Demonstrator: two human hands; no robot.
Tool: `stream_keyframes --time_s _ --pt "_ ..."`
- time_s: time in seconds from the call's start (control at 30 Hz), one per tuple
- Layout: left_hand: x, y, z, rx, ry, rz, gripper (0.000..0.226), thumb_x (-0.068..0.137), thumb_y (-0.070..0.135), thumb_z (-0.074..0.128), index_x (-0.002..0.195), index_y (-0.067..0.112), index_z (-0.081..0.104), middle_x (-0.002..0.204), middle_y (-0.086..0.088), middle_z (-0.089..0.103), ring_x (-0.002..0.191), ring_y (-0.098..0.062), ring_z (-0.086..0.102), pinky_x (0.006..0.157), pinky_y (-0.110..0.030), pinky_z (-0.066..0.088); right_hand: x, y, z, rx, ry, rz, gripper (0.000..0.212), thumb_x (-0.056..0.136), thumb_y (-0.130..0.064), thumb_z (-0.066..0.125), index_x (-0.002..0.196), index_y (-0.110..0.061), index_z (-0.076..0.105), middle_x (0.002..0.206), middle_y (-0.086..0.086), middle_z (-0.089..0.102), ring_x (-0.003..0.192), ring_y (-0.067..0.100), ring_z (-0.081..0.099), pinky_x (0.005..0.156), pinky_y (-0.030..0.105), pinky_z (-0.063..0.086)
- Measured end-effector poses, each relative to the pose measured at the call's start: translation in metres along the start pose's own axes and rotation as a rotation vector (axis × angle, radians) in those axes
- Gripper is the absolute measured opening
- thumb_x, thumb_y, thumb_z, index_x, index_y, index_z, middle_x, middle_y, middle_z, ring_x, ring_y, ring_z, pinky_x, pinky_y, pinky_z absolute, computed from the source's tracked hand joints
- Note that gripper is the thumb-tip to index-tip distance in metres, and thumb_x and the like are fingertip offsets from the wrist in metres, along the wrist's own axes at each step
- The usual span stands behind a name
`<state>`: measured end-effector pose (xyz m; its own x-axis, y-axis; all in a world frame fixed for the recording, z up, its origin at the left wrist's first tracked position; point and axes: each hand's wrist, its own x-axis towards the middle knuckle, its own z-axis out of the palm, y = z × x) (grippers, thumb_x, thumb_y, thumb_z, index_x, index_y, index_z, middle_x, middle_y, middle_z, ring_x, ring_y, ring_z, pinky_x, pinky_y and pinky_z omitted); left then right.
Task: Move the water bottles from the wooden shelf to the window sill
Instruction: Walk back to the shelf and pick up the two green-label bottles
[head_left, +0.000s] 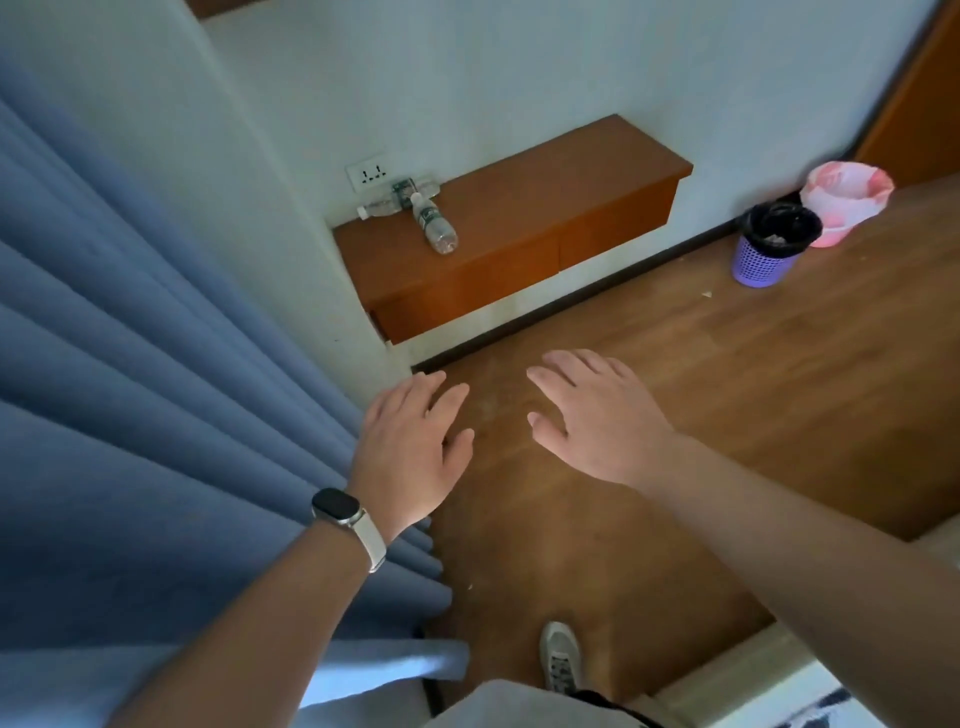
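A wooden shelf (545, 208) hangs on the white wall ahead. At its left end stands a clear water bottle (434, 223) with a green label and white cap. Against the wall behind it is a second clear bottle (397, 200), which seems to lie on its side. My left hand (413, 447), with a watch on its wrist, hovers palm down over the floor, fingers apart and empty. My right hand (597, 421) is spread the same way beside it. Both hands are well short of the shelf. No window sill shows.
A blue curtain (140, 389) fills the left side, close to my left hand. A purple bin with a black bag (774, 244) and a pink-lined bin (844, 202) stand on the wood floor at the right. A wall socket (370, 171) sits above the bottles. My shoe (560, 657) shows below.
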<state>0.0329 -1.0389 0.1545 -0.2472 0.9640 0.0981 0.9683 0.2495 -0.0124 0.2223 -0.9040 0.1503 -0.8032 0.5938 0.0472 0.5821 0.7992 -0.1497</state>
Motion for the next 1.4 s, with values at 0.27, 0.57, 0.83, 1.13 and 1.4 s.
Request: stream_keyframes --time_s 0.27,0.57,0.83,1.13,1.4 --pt "0.063 -0.008 -0.004 -0.017 0.019 0.018 0.052 0.095 0.049 0.054 0.141 0.024 0.052 0.144 -0.005 0.054 0.134 -0.026 0.047 0.109 -0.046 0.038 0.047 0.040 -0.016 -0.008 0.013 0.008 0.057 0.094 -0.060 0.036 0.139 -0.029 0.051 0.146 0.000 0.051 0.135 0.023 0.046 0.109 0.041 0.035" --pt "0.147 -0.031 0.023 -0.030 0.022 0.052 0.053 0.094 0.055 0.049 0.135 0.022 0.057 0.138 -0.007 0.060 0.129 -0.030 0.053 0.104 -0.051 0.042 0.107 0.073 -0.010 0.001 -0.048 0.038 0.062 0.096 -0.062 0.027 0.147 -0.030 0.038 0.155 0.000 0.039 0.144 0.024 0.032 0.114 0.042 0.024" --pt "0.255 -0.068 0.052 -0.143 -0.001 0.095 0.050 0.098 0.051 0.049 0.140 0.024 0.054 0.145 -0.005 0.053 0.137 -0.026 0.045 0.110 -0.048 0.036 0.207 0.107 -0.008 -0.077 -0.090 0.101 0.062 0.095 -0.060 0.030 0.148 -0.027 0.039 0.154 0.002 0.040 0.142 0.025 0.033 0.115 0.042 0.026" --pt "0.351 -0.132 0.068 -0.176 0.035 0.073 0.051 0.098 0.052 0.041 0.138 0.023 0.051 0.141 -0.006 0.055 0.134 -0.026 0.048 0.108 -0.050 0.038 0.324 0.116 -0.009 -0.075 -0.035 0.092 0.059 0.096 -0.056 0.036 0.144 -0.022 0.045 0.149 0.005 0.046 0.138 0.028 0.038 0.111 0.044 0.031" --pt "0.377 -0.173 0.065 -0.134 0.093 -0.066 0.044 0.093 0.047 0.053 0.130 0.022 0.057 0.133 -0.006 0.062 0.126 -0.029 0.055 0.102 -0.050 0.043 0.397 0.118 -0.005 -0.063 -0.040 -0.008 0.060 0.098 -0.059 0.033 0.149 -0.027 0.037 0.156 0.001 0.038 0.144 0.024 0.030 0.116 0.043 0.024"
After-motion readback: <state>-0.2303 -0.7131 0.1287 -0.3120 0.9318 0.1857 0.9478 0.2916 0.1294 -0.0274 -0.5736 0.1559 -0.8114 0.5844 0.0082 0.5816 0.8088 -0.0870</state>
